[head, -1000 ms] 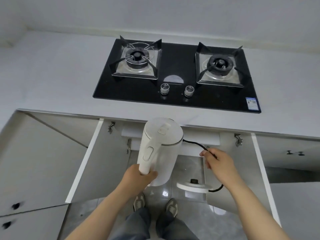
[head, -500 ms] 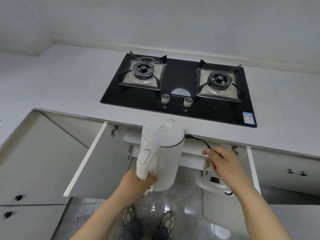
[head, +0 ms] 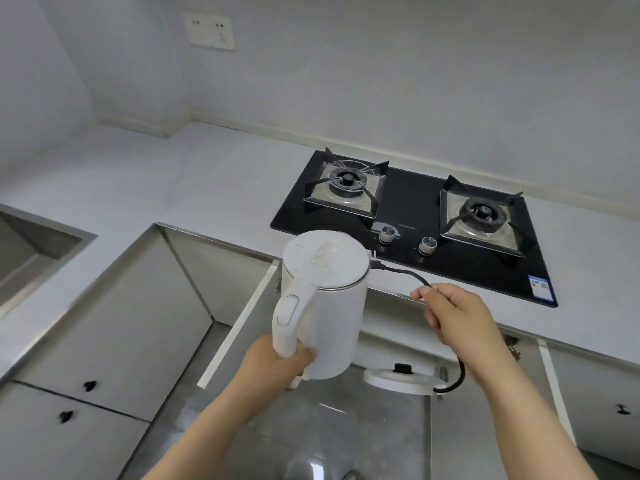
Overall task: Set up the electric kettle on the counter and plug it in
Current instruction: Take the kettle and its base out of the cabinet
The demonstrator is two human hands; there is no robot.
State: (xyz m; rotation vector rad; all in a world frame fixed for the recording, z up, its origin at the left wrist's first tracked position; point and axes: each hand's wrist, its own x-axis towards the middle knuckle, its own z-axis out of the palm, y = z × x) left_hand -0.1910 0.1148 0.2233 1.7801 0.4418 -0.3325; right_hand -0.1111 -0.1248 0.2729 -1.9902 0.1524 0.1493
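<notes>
A white electric kettle (head: 329, 306) hangs upright in the air in front of the counter edge, its lid closed. My left hand (head: 277, 362) grips the bottom of its handle. My right hand (head: 457, 317) is closed on the black power cord (head: 401, 271), whose plug end pokes out just behind the kettle. The cord runs down from my fist to the round white kettle base (head: 398, 379), which dangles below my right wrist. A white wall socket (head: 209, 31) sits high on the back wall at the left. The grey counter (head: 207, 181) spreads beneath it.
A black two-burner gas hob (head: 415, 216) is set into the counter at the right. Part of a steel sink (head: 31, 251) shows at the far left. Cabinet doors (head: 114, 327) below the counter stand open towards me, over a shiny grey floor.
The view has tilted up and swung left, bringing the wall socket and sink into sight. Kettle, cord and dangling base have risen with both hands to counter height.
</notes>
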